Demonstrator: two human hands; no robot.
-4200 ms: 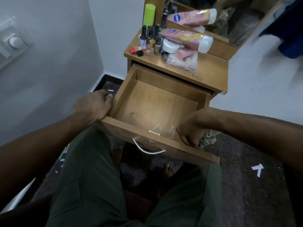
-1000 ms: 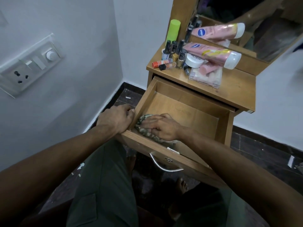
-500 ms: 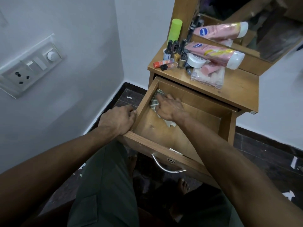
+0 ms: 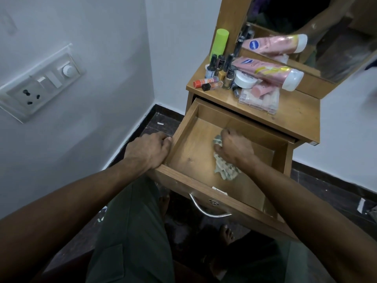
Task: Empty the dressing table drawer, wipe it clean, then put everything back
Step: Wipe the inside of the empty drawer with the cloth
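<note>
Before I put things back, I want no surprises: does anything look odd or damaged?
Nothing looks damaged or spilled. The pink lotion tube lies tilted across the white jar and other bottles, so it could roll. Paper scraps litter the floor. The drawer holds only the cloth under the right hand.

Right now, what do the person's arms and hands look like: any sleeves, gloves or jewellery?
Both forearms are bare up to the frame edge, with no sleeves showing. The left hand and right hand wear no gloves, and no rings, watch or bracelets are visible.
</note>
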